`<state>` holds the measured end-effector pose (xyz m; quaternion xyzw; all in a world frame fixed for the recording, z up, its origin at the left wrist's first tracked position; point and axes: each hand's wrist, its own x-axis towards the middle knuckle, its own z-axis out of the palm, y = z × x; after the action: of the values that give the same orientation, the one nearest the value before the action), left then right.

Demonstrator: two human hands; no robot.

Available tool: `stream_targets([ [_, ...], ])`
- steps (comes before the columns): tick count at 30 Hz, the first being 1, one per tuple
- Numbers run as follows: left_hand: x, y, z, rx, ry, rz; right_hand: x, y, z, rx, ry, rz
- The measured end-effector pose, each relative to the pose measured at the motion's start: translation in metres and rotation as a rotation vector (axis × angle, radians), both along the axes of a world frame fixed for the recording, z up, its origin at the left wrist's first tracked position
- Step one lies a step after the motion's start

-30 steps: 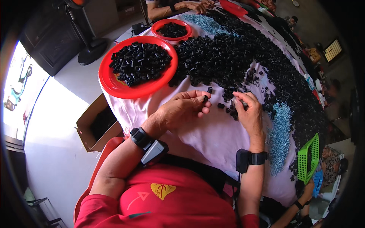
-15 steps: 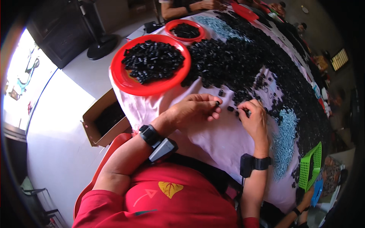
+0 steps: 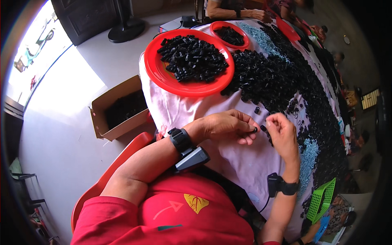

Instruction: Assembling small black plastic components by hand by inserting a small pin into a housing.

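My left hand [image 3: 230, 125] is above the pink cloth, thumb and forefinger pinching a small black plastic piece [image 3: 255, 130] with a rounded end. Close beside it my right hand [image 3: 284, 134] has its fingertips drawn together; whatever they hold is too small or hidden to name. Just beyond its fingertips shows another small black piece [image 3: 263, 128], and a single one [image 3: 257, 110] stands on the cloth farther off. Past both hands spreads a large heap of similar black pieces [image 3: 265, 75]. A big red plate [image 3: 153, 67] at the far left bears a mound of them.
A smaller red plate [image 3: 247, 40] holds black pieces. Light-blue small parts lie in a pile [image 3: 309, 157] right of my right hand and another [image 3: 261, 38] farther back. A green basket [image 3: 321, 200] stands at right, a cardboard box [image 3: 122, 87] at left. Other people sit around the table.
The whole view has shifted, so the table appears farther right. My right hand has come closer to my left, its fingers now pointing up. The left hand keeps its pinch on the black piece.
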<state>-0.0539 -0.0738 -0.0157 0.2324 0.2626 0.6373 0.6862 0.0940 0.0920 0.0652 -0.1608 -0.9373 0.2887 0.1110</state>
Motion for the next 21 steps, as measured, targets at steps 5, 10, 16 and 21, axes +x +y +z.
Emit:
stream_targets([
  [5, -0.002, 0.005, -0.005, 0.033, -0.094, -0.027, -0.076, 0.027, 0.018, -0.216, 0.061, 0.036],
  [10, 0.000, 0.001, -0.004, 0.055, -0.118, 0.010, -0.162, 0.039, 0.053, -0.380, 0.383, 0.046],
  [16, 0.001, 0.002, -0.005, 0.046, -0.157, 0.004, -0.121, 0.031, 0.044, -0.176, 0.291, 0.079],
  [21, -0.001, -0.003, 0.002, 0.014, -0.045, -0.057, -0.027, 0.026, 0.026, 0.046, 0.102, -0.012],
])
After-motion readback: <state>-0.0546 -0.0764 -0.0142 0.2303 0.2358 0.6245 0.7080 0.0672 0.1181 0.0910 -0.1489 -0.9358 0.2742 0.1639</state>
